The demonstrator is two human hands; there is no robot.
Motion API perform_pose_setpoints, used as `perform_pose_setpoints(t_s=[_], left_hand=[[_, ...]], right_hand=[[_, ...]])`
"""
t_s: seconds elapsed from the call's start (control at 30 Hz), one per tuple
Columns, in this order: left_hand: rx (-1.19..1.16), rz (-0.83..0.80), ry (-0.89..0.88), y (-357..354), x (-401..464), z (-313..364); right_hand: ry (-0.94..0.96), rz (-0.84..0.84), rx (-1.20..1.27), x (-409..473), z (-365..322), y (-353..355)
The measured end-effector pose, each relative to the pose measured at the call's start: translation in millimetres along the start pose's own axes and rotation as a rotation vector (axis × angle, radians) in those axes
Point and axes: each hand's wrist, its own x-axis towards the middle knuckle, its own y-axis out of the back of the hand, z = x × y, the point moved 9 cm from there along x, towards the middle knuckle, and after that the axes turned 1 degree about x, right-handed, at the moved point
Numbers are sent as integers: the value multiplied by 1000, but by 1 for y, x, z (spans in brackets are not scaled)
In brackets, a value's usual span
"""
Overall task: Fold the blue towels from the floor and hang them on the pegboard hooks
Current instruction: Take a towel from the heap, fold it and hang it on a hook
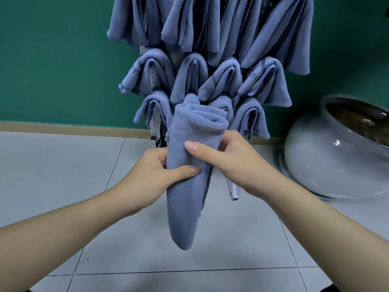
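1. Towel (190, 165): a blue one, folded into a long narrow bundle, held upright in mid-air in front of the pegboard, its rounded fold at the top and its tail hanging down over the floor (63, 165).
2. Left hand (155, 175) grips the towel's middle from the left, thumb across the front and fingers curled round behind.
3. Right hand (229, 159) pinches it a little higher from the right, thumb laid flat on the front face, the other fingers hidden behind the cloth.
4. Pegboard (154, 123): nearly covered by hung towels (210, 60) in several rows; only slivers of the white frame show, and no hook is visible. The held towel's top sits in front of the lowest row.
5. Step, as I judge it: folding looks finished and this is the hanging stage, with most of the task seemingly done.
6. Next move calls for finding a free hook, which I cannot make out from here, then lifting the fold over it so both halves drape evenly without dislodging neighbours.
7. A large pale pot (336, 161) stands on the floor to the right, against the green wall (52, 60).
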Motion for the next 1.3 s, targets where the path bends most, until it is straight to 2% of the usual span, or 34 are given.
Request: perform_pose_setpoints(t_s=[0.2, 0.33, 0.53, 0.8, 1.0, 1.1, 1.3], left_hand=[[38, 16, 10, -3, -3, 1], [93, 8, 62, -8, -6, -7], [148, 19, 71, -9, -5, -11], [178, -30, 67, -5, -6, -9], [238, -101, 19, -7, -1, -2], [151, -110, -28, -12, 7, 7], [94, -88, 32, -7, 10, 7]], right_hand=[[24, 148, 99, 3, -6, 9], [53, 214, 271, 10, -23, 24], [3, 309, 523, 15, -35, 53], [-70, 440, 691, 10, -24, 75], [-107, 415, 718, 5, -19, 61], [-131, 393, 690, 7, -11, 54], [-159, 424, 680, 15, 16, 72]])
